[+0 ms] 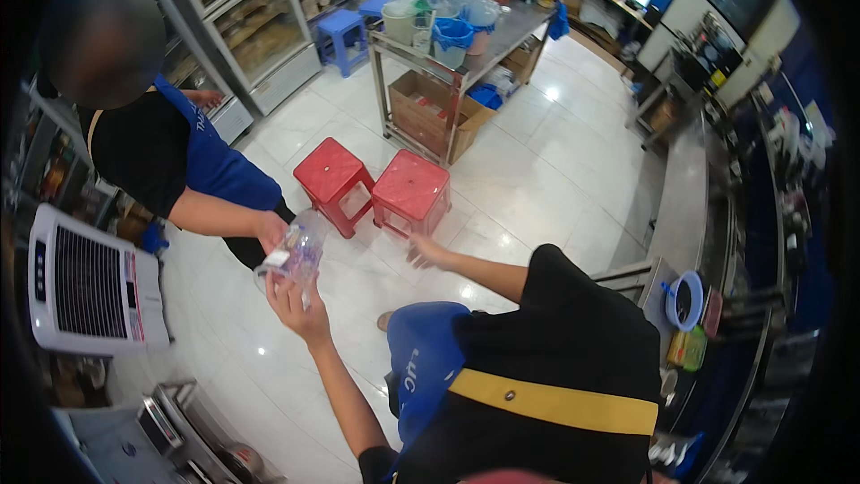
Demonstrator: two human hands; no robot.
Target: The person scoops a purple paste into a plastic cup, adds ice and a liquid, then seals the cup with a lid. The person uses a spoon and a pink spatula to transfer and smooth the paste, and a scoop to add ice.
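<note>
My left hand (298,306) is closed on the near end of a clear plastic package (303,246) with a white patch and purplish marks. What is inside cannot be made out. A co-worker's hand (271,231) touches the same package from the far left side. My right hand (428,253) holds nothing, its fingers apart, in front of a red plastic stool (412,184). The co-worker, in a black shirt and blue apron (219,161), stands at the left, facing me.
A second red stool (331,170) stands beside the first. Behind them is a metal table (515,36) with bins on top and cardboard boxes (421,112) below. An air cooler (85,282) is at the left. Glass-door fridges (255,22) line the back; a steel counter (685,188) runs along the right.
</note>
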